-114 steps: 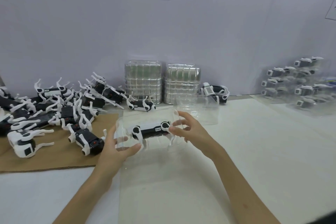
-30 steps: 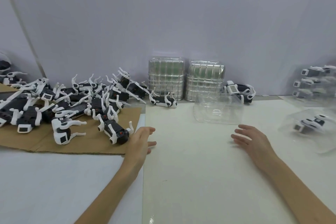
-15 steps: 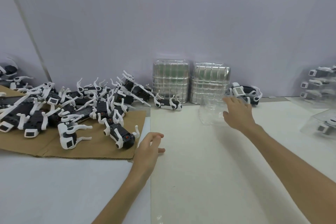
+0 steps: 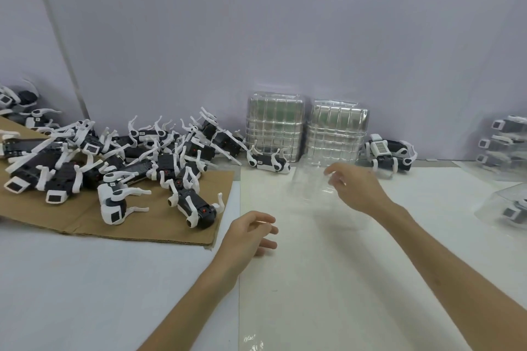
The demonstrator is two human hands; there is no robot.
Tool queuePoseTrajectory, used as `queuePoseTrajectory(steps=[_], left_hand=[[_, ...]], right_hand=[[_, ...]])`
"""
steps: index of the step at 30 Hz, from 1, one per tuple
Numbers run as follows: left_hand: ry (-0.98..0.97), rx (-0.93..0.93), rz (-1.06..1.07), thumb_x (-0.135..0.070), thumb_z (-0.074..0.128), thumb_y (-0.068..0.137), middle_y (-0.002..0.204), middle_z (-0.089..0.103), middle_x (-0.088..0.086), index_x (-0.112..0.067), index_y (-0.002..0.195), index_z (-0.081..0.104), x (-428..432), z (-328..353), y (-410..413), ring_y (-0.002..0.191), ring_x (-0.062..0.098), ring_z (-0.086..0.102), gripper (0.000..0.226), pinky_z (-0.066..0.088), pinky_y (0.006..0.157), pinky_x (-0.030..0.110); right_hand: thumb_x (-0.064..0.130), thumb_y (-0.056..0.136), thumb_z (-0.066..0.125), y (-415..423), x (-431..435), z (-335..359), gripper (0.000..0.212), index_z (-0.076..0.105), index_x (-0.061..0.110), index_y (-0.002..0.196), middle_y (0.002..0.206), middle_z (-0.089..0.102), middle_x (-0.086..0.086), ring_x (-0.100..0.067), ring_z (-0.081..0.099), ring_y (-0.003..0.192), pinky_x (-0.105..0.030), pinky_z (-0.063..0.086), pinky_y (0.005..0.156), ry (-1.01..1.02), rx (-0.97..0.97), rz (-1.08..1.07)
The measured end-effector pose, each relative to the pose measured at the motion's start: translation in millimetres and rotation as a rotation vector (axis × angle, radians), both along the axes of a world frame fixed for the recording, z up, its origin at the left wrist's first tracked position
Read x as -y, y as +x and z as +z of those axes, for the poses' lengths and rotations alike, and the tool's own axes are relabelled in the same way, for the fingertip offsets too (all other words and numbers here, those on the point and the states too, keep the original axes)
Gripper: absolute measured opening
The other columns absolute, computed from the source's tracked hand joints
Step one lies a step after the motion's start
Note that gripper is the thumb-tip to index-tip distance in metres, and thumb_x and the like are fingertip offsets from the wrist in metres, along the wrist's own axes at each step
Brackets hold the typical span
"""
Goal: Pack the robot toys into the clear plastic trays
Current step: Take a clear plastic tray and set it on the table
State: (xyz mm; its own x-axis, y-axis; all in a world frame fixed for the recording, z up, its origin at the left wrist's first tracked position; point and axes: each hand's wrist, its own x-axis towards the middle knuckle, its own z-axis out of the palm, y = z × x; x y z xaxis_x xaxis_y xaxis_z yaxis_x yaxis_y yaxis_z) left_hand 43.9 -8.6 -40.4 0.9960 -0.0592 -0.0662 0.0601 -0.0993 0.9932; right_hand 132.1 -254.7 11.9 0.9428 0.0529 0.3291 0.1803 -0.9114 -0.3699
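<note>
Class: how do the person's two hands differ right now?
The right hand grips a clear tray; the left hand holds nothing, fingers loosely curled. The right hand reaches farther out, near the tray stacks; the left hand is nearer, beside the cardboard. Both are bare.

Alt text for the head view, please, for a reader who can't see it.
The right hand holds an empty clear tray; the left hand is open beside cardboard piled with robot toys. Two tray stacks stand against the wall.
</note>
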Motion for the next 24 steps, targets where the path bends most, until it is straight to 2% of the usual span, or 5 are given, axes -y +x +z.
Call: queuePoseTrajectory(steps=[6, 11, 14, 19, 24], left_hand=[[-0.108, 0.007, 0.006, -0.026, 0.069, 0.093, 0.104, 0.074, -0.005, -0.028, 0.111, 0.062, 0.5, -2.2, 1.3, 0.084, 0.014, 0.074, 0.020, 0.054, 0.072, 0.029], [-0.167, 0.166, -0.005, -0.022, 0.067, 0.094, 0.102, 0.076, -0.003, -0.024, 0.108, 0.068, 2.4, 2.5, 0.3, 0.089, 0.016, 0.074, 0.015, 0.055, 0.076, 0.026], [-0.216, 0.251, 0.032, -0.012, 0.061, 0.097, 0.096, 0.078, 0.001, -0.018, 0.102, 0.071, 4.0, 5.0, -1.0, 0.088, 0.018, 0.074, 0.012, 0.055, 0.075, 0.024], [-0.272, 0.250, 0.049, -0.012, 0.062, 0.096, 0.095, 0.078, 0.004, -0.014, 0.101, 0.071, 0.1, 5.4, -1.2, 0.087, 0.020, 0.075, 0.011, 0.056, 0.074, 0.024], [-0.246, 0.200, 0.076, -0.036, 0.072, 0.080, 0.092, 0.078, 0.002, -0.013, 0.091, 0.071, -1.2, 6.2, -1.0, 0.080, 0.020, 0.075, 0.025, 0.048, 0.071, 0.026]], right_hand=[[0.010, 0.097, 0.058, -47.0, -53.9, -22.4, 0.023, 0.065, 0.020, 0.116, 0.092, 0.072, 0.006, 0.000, 0.064, 0.087, -0.014, 0.044, 0.082, 0.468, 0.402, 0.162], [0.023, 0.098, 0.051, -69.5, -75.5, -36.7, 0.026, 0.062, 0.021, 0.122, 0.097, 0.070, 0.014, 0.004, 0.062, 0.094, -0.012, 0.036, 0.094, 0.451, 0.496, 0.290], [0.022, 0.098, 0.052, -72.7, -75.2, -40.7, 0.028, 0.060, 0.025, 0.124, 0.101, 0.068, 0.015, 0.000, 0.062, 0.096, -0.022, 0.038, 0.097, 0.421, 0.440, 0.337], [0.028, 0.097, 0.058, -71.9, -69.9, -39.8, 0.030, 0.059, 0.030, 0.127, 0.102, 0.068, 0.013, -0.007, 0.065, 0.097, -0.017, 0.045, 0.089, 0.487, 0.240, 0.420], [0.022, 0.097, 0.063, -70.2, -65.9, -39.7, 0.014, 0.065, 0.030, 0.110, 0.093, 0.068, 0.019, -0.009, 0.067, 0.088, -0.020, 0.047, 0.081, 0.542, 0.167, 0.419]])
